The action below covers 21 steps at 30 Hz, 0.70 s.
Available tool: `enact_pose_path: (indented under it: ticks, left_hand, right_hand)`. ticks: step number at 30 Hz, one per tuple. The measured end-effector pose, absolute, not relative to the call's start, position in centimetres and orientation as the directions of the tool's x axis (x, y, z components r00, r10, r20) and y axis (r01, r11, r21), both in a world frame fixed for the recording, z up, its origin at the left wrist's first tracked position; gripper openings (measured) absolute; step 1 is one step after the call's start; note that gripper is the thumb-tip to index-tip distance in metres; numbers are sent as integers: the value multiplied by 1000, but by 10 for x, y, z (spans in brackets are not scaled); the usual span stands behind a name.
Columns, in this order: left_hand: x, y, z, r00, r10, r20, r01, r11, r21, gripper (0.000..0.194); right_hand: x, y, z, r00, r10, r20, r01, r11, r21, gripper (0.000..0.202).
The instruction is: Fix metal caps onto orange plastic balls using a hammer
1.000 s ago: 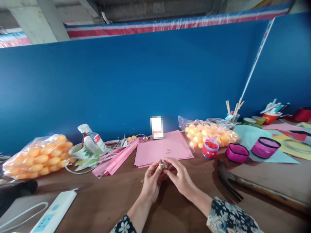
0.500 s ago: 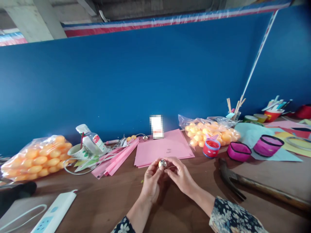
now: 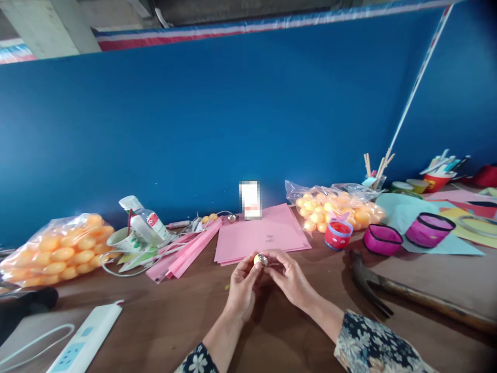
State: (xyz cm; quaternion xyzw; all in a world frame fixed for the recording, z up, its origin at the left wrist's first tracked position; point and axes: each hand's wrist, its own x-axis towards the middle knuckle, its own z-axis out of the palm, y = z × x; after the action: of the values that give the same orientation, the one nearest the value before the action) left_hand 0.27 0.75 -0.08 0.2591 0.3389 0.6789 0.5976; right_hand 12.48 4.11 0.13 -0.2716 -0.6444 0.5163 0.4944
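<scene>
Head view: toward six o'clock, the left hand and right hand both pinch a small ball above the tabletop, pink sheets at its twelve o'clock. One side is pale orange, the other silvery, so handling seems midway; what remains cannot be told. Orange balls at nine o'clock sit bagged, apparently unworked.

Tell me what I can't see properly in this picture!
In the head view:
Small yellow-and-silver round thing: underside, hidden by the person's left grip.
Wooden-handled metal claw hammer: handle end, cut off by right edge.
Long white plastic power strip: near end, cut off by bottom edge.
Dark marks on flat pink paper: too small, blurred.
</scene>
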Motion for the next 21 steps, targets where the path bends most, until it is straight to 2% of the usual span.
enact_pose_path:
  ticks: [4, 9, 17, 21]
  left_hand:
    - [6, 6, 3, -139, 990, -37, -621, -59, 782, 41]
    - [7, 3, 5, -78, 996, -39, -643, -20, 766, 41]
    - [2, 7, -4, -141, 989, -42, -662, -63, 747, 26]
    - [2, 7, -4, -135, 991, -12, -659, -81, 748, 25]
  right_hand:
    - [124, 39, 5, -355, 893, 277, -234, 202, -951, 38]
    - [125, 41, 4, -348, 894, 282, -240, 205, -949, 31]
    - [126, 40, 2, -333, 849, 411, -54, 418, -907, 40]
    - [126, 38, 6, -335, 841, 425, -24, 443, -896, 40]
